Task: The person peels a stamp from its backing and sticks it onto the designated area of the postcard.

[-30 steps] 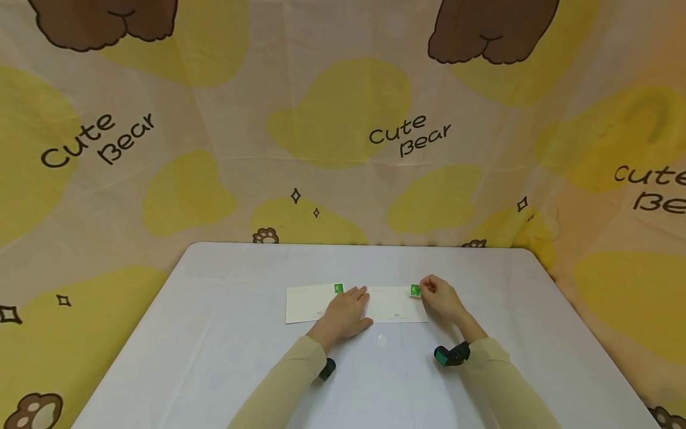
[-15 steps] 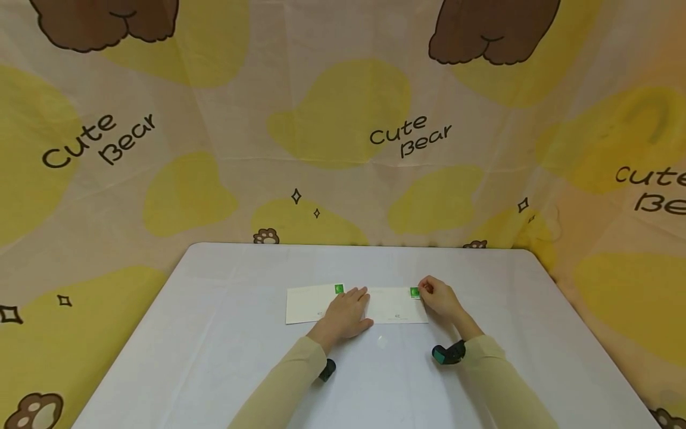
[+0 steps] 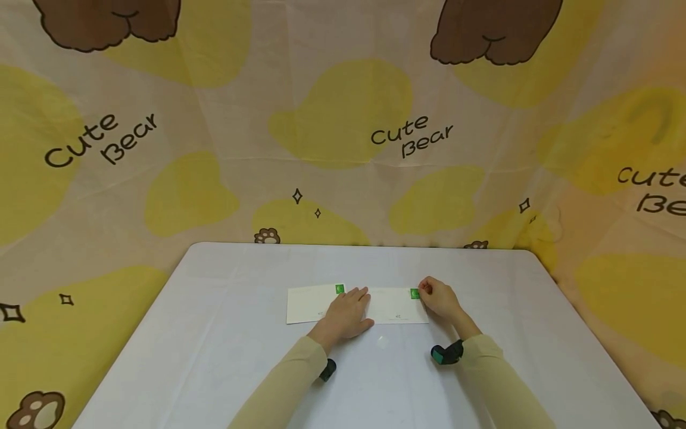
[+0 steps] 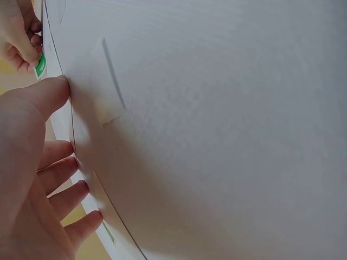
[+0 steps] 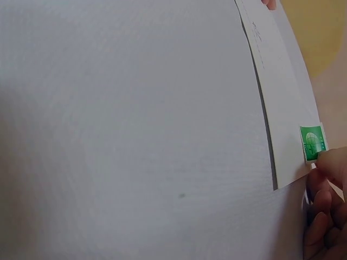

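Two cream envelopes lie side by side on the white table, a left envelope (image 3: 308, 305) and a right envelope (image 3: 393, 305). My left hand (image 3: 345, 313) rests where they meet, fingers extended, hiding their adjoining ends. A green postage stamp (image 3: 340, 289) sits on the left envelope's upper right corner. At the same corner of the right envelope, my right hand (image 3: 440, 298) pinches another green stamp (image 5: 313, 142) by its right edge, between thumb and finger. In the right wrist view this stamp overlaps the envelope's corner, with its white border showing.
The white table (image 3: 225, 357) runs back to a yellow patterned cloth (image 3: 343, 196) hanging behind. A small translucent piece (image 4: 108, 84) lies on the table just in front of the right envelope. Black wrist cameras (image 3: 447, 353) sit below both hands.
My right hand has shifted slightly left and down, bringing the pinched stamp lower over the right envelope's corner. The left hand has stayed in place.
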Action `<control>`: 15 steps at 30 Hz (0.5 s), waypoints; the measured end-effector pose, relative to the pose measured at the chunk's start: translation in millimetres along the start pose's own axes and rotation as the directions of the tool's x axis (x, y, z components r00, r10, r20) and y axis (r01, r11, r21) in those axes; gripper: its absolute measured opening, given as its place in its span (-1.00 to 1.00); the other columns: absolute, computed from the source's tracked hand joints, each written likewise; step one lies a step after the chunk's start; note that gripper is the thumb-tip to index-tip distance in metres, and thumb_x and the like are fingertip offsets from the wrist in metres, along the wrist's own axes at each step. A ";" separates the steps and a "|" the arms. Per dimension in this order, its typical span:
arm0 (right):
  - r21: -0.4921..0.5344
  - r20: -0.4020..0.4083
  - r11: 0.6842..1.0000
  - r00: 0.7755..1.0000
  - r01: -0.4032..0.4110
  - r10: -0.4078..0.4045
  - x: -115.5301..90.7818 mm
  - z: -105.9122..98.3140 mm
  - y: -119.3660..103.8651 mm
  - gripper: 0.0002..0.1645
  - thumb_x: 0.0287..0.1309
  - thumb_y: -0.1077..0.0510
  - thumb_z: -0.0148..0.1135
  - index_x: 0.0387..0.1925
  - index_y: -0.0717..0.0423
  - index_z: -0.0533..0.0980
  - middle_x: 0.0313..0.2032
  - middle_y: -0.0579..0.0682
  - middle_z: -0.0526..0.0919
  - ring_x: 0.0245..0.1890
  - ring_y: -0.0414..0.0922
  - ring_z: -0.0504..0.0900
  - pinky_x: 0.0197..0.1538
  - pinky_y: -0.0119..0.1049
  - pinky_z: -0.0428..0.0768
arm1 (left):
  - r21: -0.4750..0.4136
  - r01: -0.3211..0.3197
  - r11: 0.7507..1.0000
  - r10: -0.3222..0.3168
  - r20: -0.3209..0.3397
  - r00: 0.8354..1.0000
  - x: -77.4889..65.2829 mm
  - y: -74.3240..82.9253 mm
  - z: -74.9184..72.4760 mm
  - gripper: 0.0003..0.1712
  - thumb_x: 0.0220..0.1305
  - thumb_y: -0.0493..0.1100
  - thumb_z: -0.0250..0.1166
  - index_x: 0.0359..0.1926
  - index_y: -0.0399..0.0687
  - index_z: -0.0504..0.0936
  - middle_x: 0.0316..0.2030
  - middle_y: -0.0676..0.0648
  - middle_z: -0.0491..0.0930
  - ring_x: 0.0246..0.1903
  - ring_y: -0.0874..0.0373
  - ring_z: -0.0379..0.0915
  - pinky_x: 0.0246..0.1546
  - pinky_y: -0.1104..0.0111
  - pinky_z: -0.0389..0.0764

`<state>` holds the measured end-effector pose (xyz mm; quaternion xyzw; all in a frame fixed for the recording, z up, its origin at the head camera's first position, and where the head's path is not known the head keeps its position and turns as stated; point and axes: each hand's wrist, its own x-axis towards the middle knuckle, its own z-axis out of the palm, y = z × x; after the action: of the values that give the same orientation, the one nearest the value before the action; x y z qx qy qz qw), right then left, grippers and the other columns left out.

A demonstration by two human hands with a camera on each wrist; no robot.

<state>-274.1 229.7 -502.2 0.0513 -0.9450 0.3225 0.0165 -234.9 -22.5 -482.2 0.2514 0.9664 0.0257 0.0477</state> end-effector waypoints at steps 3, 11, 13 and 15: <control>0.004 0.001 1.000 1.000 -0.001 0.001 -0.3 -0.5 -1.1 -0.89 0.12 0.21 0.11 -0.34 0.20 0.47 -0.54 -0.03 0.46 -0.51 -0.13 0.38 -0.45 -0.35 0.30 | 0.003 -0.004 1.000 0.004 -0.004 1.000 0.1 -0.5 0.7 -0.26 0.21 0.21 0.13 0.30 -0.09 0.28 0.33 -0.03 0.20 0.32 0.05 0.11 0.28 0.18 0.21; -0.029 -0.008 1.000 1.000 -0.012 0.012 1.1 1.0 0.0 -0.90 0.12 0.22 0.11 -0.33 0.19 0.47 -0.56 -0.04 0.42 -0.53 -0.14 0.35 -0.47 -0.36 0.27 | 0.030 -0.007 1.000 0.007 -0.001 1.000 0.5 -0.9 1.1 -0.25 0.22 0.23 0.11 0.30 -0.09 0.28 0.34 -0.03 0.19 0.32 0.06 0.11 0.28 0.20 0.22; -0.031 -0.007 0.999 1.000 -0.017 0.017 1.2 1.1 -0.6 -0.90 0.12 0.22 0.11 -0.33 0.19 0.47 -0.55 -0.04 0.42 -0.52 -0.14 0.36 -0.46 -0.36 0.27 | 0.030 -0.006 1.000 0.006 -0.001 1.000 0.6 -0.7 1.0 -0.25 0.22 0.23 0.10 0.30 -0.09 0.27 0.34 -0.03 0.19 0.32 0.06 0.11 0.28 0.20 0.22; -0.028 -0.007 0.999 1.000 -0.017 0.017 0.7 0.8 -1.7 -0.90 0.12 0.22 0.11 -0.33 0.20 0.46 -0.55 -0.03 0.42 -0.52 -0.13 0.36 -0.46 -0.36 0.28 | 0.025 -0.003 1.000 0.003 0.001 1.000 0.6 -0.6 1.1 -0.25 0.22 0.23 0.10 0.30 -0.09 0.27 0.34 -0.03 0.18 0.32 0.07 0.10 0.28 0.20 0.22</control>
<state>-274.6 227.9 -501.8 0.0420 -0.9498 0.3096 0.0179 -235.5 -22.7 -483.4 0.2536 0.9662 0.0134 0.0448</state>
